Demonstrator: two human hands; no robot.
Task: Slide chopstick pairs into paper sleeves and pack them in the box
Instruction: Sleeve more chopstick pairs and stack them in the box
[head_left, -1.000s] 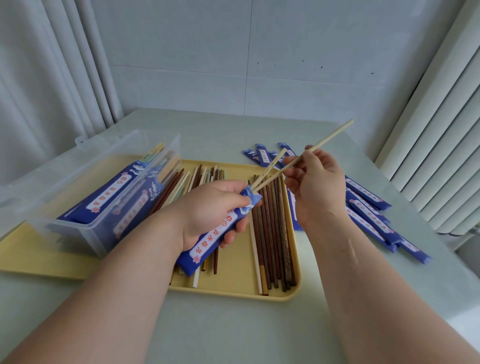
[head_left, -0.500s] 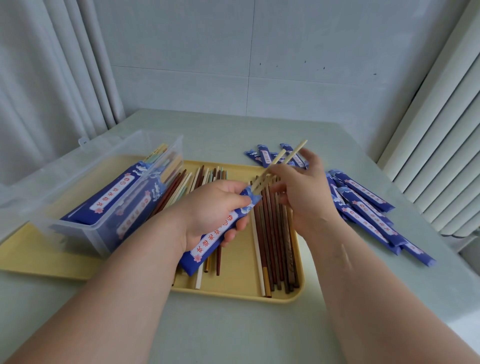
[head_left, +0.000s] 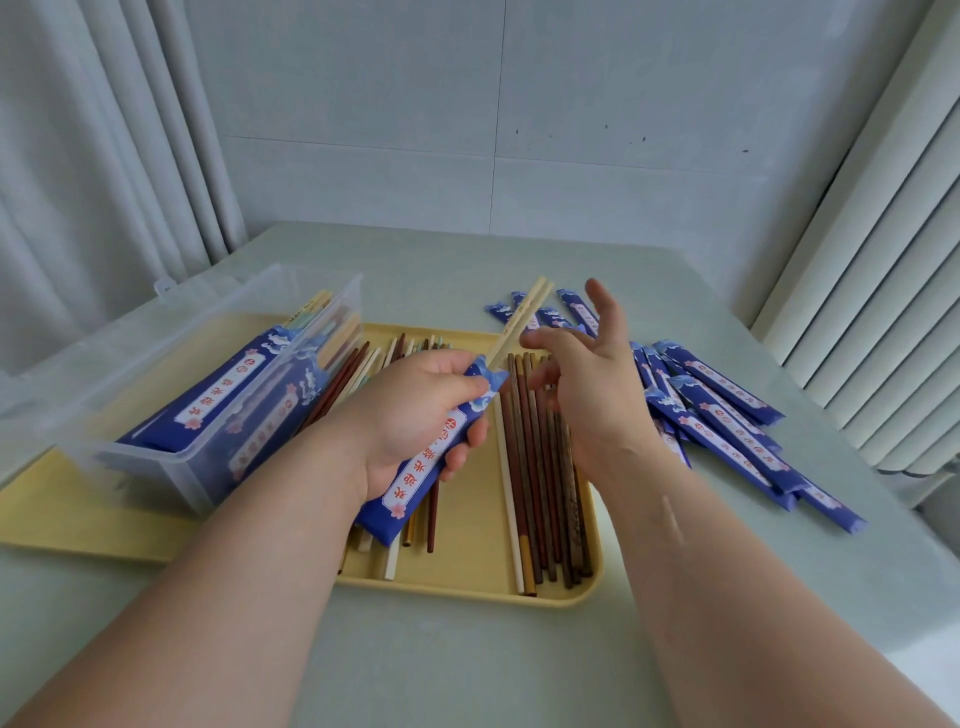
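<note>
My left hand (head_left: 415, 410) grips a blue paper sleeve (head_left: 426, 462) over the yellow tray (head_left: 467, 587). A pale chopstick pair (head_left: 522, 319) sits in the sleeve, its top ends sticking out toward the far side. My right hand (head_left: 587, 384) hovers just right of the pair with fingers spread, holding nothing. Loose brown and pale chopsticks (head_left: 540, 483) lie on the tray under both hands. The clear plastic box (head_left: 208, 384) on the left holds several filled blue sleeves.
Several empty blue sleeves (head_left: 722, 415) lie scattered on the grey table to the right of the tray. A white curtain hangs at the left and a ribbed white radiator (head_left: 883, 291) stands at the right.
The chopstick pair has slid deeper into the sleeve. My right hand has let go of it and opened beside it.
</note>
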